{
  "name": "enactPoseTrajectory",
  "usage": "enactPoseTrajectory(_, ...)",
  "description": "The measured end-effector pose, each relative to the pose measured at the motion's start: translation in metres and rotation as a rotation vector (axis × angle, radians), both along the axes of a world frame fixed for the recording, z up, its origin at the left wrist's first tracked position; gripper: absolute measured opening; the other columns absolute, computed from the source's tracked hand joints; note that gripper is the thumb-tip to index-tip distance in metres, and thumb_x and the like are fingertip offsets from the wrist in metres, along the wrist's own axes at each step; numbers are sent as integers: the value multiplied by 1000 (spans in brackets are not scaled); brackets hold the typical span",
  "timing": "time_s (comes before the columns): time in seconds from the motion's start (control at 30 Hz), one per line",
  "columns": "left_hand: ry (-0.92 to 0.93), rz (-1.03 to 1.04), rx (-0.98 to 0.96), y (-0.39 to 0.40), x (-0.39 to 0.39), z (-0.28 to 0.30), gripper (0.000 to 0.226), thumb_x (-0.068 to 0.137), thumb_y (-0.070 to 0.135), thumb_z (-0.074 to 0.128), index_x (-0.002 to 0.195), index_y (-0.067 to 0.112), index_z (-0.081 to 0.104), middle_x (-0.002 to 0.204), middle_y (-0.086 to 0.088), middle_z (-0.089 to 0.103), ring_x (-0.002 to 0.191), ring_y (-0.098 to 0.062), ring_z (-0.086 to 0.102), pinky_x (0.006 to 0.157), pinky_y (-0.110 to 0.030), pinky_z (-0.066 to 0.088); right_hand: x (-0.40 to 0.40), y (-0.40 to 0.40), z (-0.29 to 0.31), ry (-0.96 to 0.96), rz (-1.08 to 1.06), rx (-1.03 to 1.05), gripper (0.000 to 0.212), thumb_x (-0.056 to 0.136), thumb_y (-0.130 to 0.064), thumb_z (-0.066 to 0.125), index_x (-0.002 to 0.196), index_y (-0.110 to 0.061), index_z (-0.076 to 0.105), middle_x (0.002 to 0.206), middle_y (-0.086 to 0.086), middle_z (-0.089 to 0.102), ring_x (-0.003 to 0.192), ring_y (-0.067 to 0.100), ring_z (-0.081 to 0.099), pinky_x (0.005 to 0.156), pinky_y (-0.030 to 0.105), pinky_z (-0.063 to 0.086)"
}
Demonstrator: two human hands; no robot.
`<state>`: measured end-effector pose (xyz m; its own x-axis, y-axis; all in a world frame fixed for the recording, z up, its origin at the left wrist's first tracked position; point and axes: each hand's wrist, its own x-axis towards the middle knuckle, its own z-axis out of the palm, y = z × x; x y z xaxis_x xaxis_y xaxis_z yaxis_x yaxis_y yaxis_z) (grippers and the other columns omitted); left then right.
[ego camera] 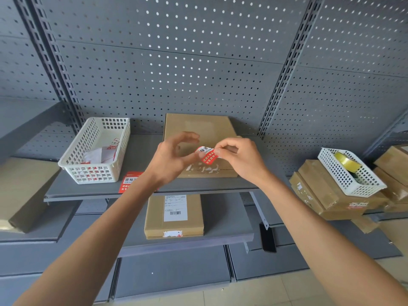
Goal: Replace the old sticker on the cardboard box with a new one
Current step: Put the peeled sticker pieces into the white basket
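A flat cardboard box (199, 129) lies on the grey upper shelf (141, 151), with torn white sticker residue (204, 168) along its near edge. Just above that edge, my right hand (240, 157) pinches a red and white sticker (207, 155) between thumb and forefinger. My left hand (174, 157) is raised beside it with curled fingers, its thumb tip touching the sticker's left end. A red sticker sheet (130, 181) lies on the shelf at the front, partly hidden by my left wrist.
A white mesh basket (72, 160) with sticker scraps stands left of the box. On the right, another white basket (344, 182) holding a tape roll (346, 164) sits on stacked cartons. A labelled carton (174, 215) lies on the lower shelf. Pegboard wall behind.
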<state>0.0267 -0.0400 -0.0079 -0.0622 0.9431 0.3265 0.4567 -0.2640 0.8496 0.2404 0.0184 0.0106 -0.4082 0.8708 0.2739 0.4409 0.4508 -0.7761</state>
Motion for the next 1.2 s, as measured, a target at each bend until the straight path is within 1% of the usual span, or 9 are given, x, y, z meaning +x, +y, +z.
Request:
enactPoseTrajectory(0.1,-69,-89,-22,-1,20,17,19,86,30,82,101,22,73,91,10,77,77,-13,72,78,-35,56,0,-3,14,6,96,18,8,89,-20,72,85,-22,78,86,-5,78,91,21,73,89,42,58)
enactPoseTrajectory(0.2,-194,-76,38,1,33,25,16,86,17,80,90,6,70,72,9,73,64,-6,66,67,-22,51,2,-5,26,42,137,49,12,93,-8,69,86,-15,76,82,-5,77,83,14,73,79,31,54)
enactPoseTrajectory(0.3,-147,-23,36,3,39,30,19,87,29,79,88,14,67,69,8,72,60,-10,60,61,-26,46,7,-2,31,66,128,67,17,94,-9,66,83,-21,72,77,-12,76,78,23,72,74,38,53)
enactPoseTrajectory(0.4,-74,22,8,7,47,35,16,90,32,77,88,24,64,72,6,76,56,-12,58,57,-32,44,13,3,33,91,135,53,11,96,-12,64,87,-15,70,80,-1,79,73,29,73,73,46,60)
enactPoseTrajectory(0.57,-111,55,-2,17,61,41,14,91,27,76,90,17,66,78,-1,77,73,-29,72,73,-47,55,26,16,41,163,191,-29,10,99,-12,63,91,-10,68,81,9,79,60,18,70,65,29,56)
enactPoseTrajectory(0.7,-252,95,-14,25,70,47,16,93,15,73,93,2,65,68,3,74,62,-8,64,63,-21,47,40,30,46,284,308,-137,16,103,-8,56,112,-9,69,95,17,77,77,24,73,81,28,58)
enactPoseTrajectory(0.87,-367,108,-62,31,73,47,16,93,20,73,96,5,69,73,-7,75,68,-13,65,65,-29,44,53,40,42,203,410,-105,41,93,2,64,124,-24,66,115,-1,77,109,16,71,103,35,52)
enactPoseTrajectory(1.1,-256,103,4,34,101,48,12,94,16,71,91,4,71,65,3,74,63,-2,66,62,-12,43,64,47,41,298,244,-39,8,88,-15,78,95,-13,75,91,-2,78,86,8,71,83,25,56)
enactPoseTrajectory(1.2,-214,89,41,31,109,50,26,99,26,62,93,4,75,75,4,77,73,-1,66,66,-13,45,69,48,40,331,192,-32,5,88,-12,78,90,-13,73,84,-3,75,78,6,68,77,23,54)
